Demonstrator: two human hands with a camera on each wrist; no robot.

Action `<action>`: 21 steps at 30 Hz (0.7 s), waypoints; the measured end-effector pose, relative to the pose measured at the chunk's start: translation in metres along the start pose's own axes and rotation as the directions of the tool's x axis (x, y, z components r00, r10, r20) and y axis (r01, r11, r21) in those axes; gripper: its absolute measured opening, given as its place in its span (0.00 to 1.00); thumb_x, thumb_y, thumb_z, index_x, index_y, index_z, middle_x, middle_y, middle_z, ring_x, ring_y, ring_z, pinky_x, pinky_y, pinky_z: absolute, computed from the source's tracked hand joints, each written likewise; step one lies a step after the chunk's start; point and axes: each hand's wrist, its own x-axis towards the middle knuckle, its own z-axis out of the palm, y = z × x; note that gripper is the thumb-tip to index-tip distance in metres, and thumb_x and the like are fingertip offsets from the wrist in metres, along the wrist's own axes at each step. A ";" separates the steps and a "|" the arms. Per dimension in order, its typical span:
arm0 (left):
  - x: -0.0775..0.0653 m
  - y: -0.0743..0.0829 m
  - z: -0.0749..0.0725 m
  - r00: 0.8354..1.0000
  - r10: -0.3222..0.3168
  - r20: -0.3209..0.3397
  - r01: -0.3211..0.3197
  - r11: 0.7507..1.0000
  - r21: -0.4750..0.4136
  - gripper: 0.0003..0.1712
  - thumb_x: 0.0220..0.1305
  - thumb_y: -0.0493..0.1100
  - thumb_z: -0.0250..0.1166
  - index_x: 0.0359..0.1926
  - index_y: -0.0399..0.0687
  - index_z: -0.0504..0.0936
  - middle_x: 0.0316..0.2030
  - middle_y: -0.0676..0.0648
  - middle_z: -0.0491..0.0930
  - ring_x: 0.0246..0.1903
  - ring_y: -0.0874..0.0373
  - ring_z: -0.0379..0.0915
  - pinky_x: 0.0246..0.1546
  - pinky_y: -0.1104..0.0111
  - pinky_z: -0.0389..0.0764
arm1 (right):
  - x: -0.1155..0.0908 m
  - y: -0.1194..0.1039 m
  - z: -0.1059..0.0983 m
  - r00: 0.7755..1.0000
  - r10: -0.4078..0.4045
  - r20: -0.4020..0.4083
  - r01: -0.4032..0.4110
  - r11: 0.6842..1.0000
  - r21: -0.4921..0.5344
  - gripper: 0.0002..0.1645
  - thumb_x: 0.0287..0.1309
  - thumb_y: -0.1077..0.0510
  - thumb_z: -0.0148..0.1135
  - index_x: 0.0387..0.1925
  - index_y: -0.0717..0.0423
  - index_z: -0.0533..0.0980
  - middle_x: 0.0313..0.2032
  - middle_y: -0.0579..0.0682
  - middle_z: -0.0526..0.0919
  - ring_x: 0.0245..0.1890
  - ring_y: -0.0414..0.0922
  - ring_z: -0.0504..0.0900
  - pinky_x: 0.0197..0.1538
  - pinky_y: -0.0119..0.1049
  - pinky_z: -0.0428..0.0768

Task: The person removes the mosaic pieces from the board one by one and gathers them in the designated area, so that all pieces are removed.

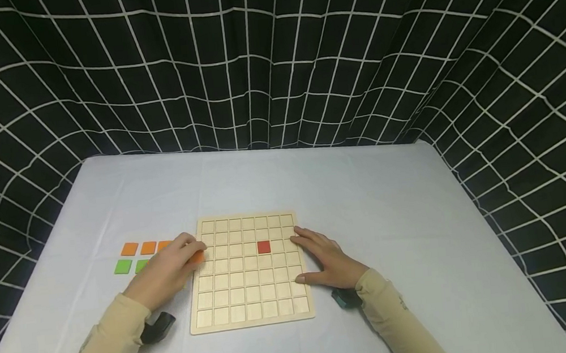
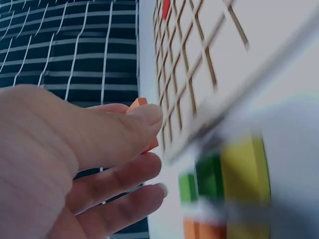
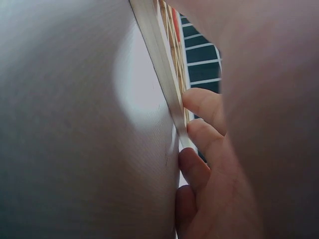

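Note:
A square wooden board [image 1: 253, 323] marked off in a grid of shallow cells lies on the table, with one red tile [image 1: 264, 247] in a cell right of its middle, toward the far side. At the board's left edge, my left hand [image 1: 165, 272] pinches a square orange tile [image 1: 197, 257] between thumb and fingers. In the left wrist view, the thumb covers much of that orange tile [image 2: 151, 146]. My right hand [image 1: 328, 260] rests along the board's right edge, thumb and fingers spread, several fingertips [image 3: 195, 99] touching the frame.
Left of the board lie loose orange tiles [image 1: 129, 248] in a row, with green tiles [image 1: 123, 266] in front, partly hidden by the left hand. The left wrist view also shows yellow tiles [image 2: 244, 179] there. A black curtain with white grid lines [image 1: 231, 62] surrounds the white table [image 1: 377, 201].

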 end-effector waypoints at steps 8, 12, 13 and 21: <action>-0.040 -0.018 -0.034 0.973 -0.220 0.063 0.216 0.974 0.072 0.20 0.58 0.35 0.68 0.52 0.44 0.78 0.49 0.46 0.75 0.46 0.48 0.75 0.48 0.51 0.78 | 0.001 0.000 0.001 1.000 -0.001 0.002 0.001 1.000 0.002 0.51 0.52 0.36 0.66 0.72 0.45 0.55 0.74 0.45 0.48 0.74 0.51 0.48 0.67 0.60 0.53; -0.060 -0.029 -0.039 0.954 -0.288 0.084 0.279 0.954 0.106 0.21 0.56 0.35 0.68 0.52 0.42 0.76 0.49 0.44 0.74 0.46 0.46 0.74 0.48 0.48 0.77 | 0.001 -0.001 0.002 1.000 -0.002 0.007 0.002 1.000 0.004 0.51 0.52 0.36 0.66 0.72 0.45 0.55 0.74 0.45 0.47 0.74 0.51 0.48 0.67 0.60 0.53; -0.064 -0.032 -0.040 0.950 -0.301 0.083 0.291 0.950 0.114 0.21 0.56 0.35 0.68 0.52 0.42 0.76 0.48 0.44 0.74 0.45 0.47 0.74 0.48 0.49 0.77 | 0.001 -0.001 0.002 1.000 -0.001 0.006 0.001 1.000 0.000 0.51 0.52 0.36 0.66 0.72 0.45 0.55 0.74 0.45 0.47 0.74 0.51 0.48 0.68 0.60 0.53; -0.088 -0.050 -0.040 0.923 -0.380 0.061 0.366 0.916 0.164 0.19 0.55 0.34 0.68 0.50 0.39 0.78 0.45 0.43 0.74 0.43 0.47 0.73 0.47 0.46 0.76 | 0.001 -0.001 0.001 1.000 0.010 0.006 -0.010 1.000 -0.009 0.51 0.52 0.36 0.66 0.72 0.45 0.55 0.75 0.45 0.47 0.74 0.51 0.48 0.68 0.60 0.54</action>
